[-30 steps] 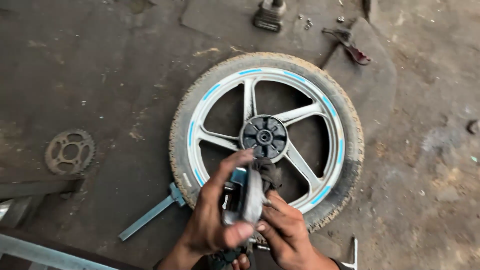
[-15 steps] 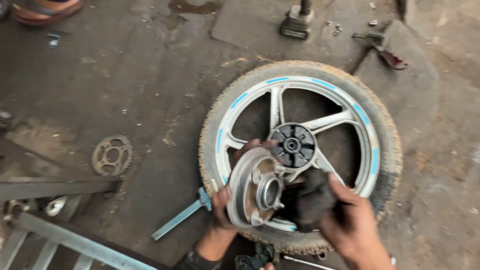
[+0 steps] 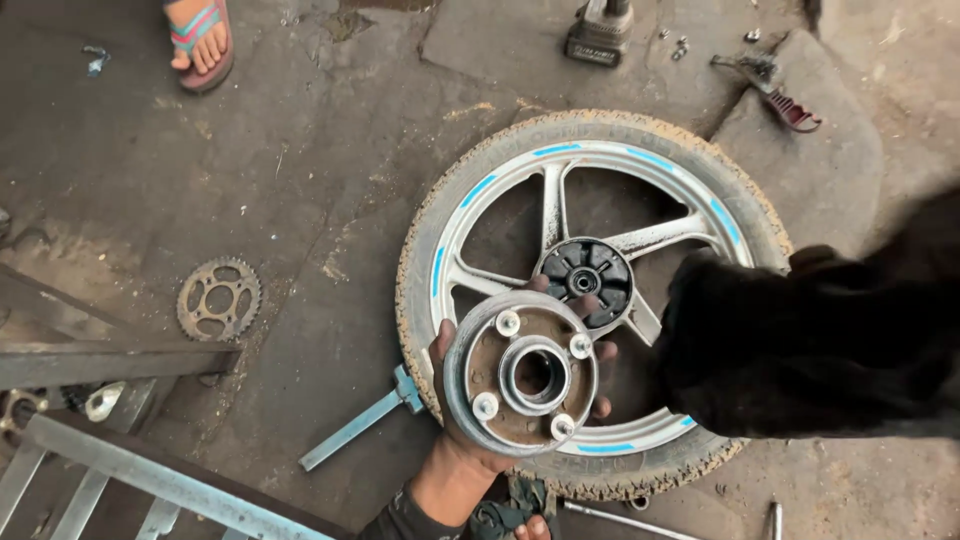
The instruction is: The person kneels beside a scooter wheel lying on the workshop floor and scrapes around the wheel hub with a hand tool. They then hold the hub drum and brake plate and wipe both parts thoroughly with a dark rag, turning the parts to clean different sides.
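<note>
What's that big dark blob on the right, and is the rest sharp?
Head view: the blob is a black rag, close to the lens and blurred; the round metal hub in the left hand and the wheel are sharp under soft, even light.

Silver wheel rim with blue stripes, rusty-brown hub, black cloth

We count one wheel with five spokes and five blue rim stripes in view. One round metal hub piece carries four studs. One toothed sprocket lies apart on the floor. One long-handled tool sits by the tyre. One dark rag. One sandalled foot. One red-handled tool.
</note>
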